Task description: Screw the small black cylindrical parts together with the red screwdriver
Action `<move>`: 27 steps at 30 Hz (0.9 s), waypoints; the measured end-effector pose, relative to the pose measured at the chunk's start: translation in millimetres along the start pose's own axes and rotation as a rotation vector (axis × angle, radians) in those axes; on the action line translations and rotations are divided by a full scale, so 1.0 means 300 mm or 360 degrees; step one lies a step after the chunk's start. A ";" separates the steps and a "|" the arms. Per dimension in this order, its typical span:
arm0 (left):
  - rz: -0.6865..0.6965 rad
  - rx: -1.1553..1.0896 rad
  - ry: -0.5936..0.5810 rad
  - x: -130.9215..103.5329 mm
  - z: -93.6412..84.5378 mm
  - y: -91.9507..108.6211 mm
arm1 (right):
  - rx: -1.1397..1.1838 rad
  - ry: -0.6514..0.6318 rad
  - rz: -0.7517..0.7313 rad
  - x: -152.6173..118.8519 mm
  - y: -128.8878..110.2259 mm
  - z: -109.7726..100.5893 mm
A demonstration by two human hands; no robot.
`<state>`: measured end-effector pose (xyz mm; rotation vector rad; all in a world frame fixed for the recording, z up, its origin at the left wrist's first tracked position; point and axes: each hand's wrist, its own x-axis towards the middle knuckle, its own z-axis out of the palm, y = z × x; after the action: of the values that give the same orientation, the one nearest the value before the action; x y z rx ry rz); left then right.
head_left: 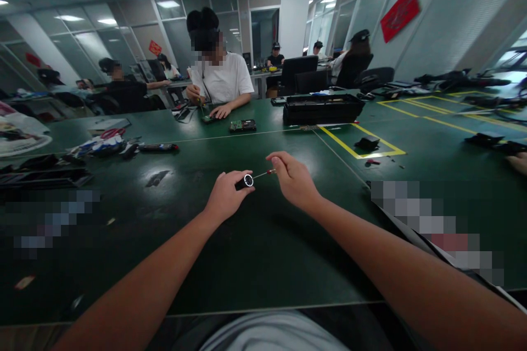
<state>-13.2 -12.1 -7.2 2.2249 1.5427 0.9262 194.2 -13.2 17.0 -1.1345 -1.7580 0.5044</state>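
My left hand [222, 196] is closed around a short black cylinder [241, 183] whose bright-ringed round end faces me. In my right hand [295, 180] is a slim screwdriver [263, 174] with a thin metal shaft and a red part near the fingers. The shaft points left at the cylinder's side, its tip close to the ring; whether it touches is too small to tell. Both hands are raised a little over the green table [263, 263]. My right fingers hide most of the screwdriver's handle.
Across the table a person [224, 77] works on a circuit board. Another board [242, 125] lies nearer, beside a long black case [323, 109]. Yellow tape frames a small black part [367, 143]. Tools and cables [101, 142] are piled left.
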 end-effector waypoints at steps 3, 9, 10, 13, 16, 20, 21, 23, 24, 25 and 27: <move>-0.0025 -0.0014 0.0037 0.001 -0.004 -0.007 | 0.0104 -0.0045 -0.0003 0.002 0.006 0.002; -0.0018 -0.0026 0.0066 -0.001 -0.009 -0.012 | 0.0066 -0.0156 0.0101 0.013 0.020 -0.001; -0.0014 -0.0018 0.0058 -0.001 -0.008 -0.010 | 0.0060 -0.0140 0.0096 0.013 0.019 -0.001; -0.0013 0.0008 0.0029 -0.002 -0.007 -0.001 | 0.0183 -0.0060 0.0076 0.008 0.013 0.002; -0.0025 0.0022 0.0034 -0.002 -0.009 0.003 | 0.0357 0.0000 0.0055 0.006 0.009 0.011; 0.0073 -0.0024 0.0022 -0.002 -0.008 0.006 | 0.0699 0.0075 0.0261 0.019 0.023 0.027; 0.0134 -0.0028 -0.0001 0.000 -0.005 0.008 | 0.0816 0.0121 0.0406 0.025 0.032 0.031; 0.0210 -0.0001 -0.0038 0.004 0.002 0.011 | 0.0984 0.0246 0.0795 0.038 0.052 0.034; 0.0211 0.0024 -0.0052 0.006 0.006 0.012 | 0.0986 0.0308 0.0939 0.044 0.063 0.034; 0.0190 0.0045 -0.0062 0.009 0.011 0.012 | 0.0940 0.0401 0.0976 0.049 0.071 0.032; 0.0132 0.0061 -0.0088 0.013 0.018 0.011 | 0.0827 0.0482 0.0928 0.052 0.079 0.026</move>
<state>-6.5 -9.2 -8.0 2.3371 1.4659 0.8569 196.7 13.0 3.6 -1.2481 -0.9361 1.0114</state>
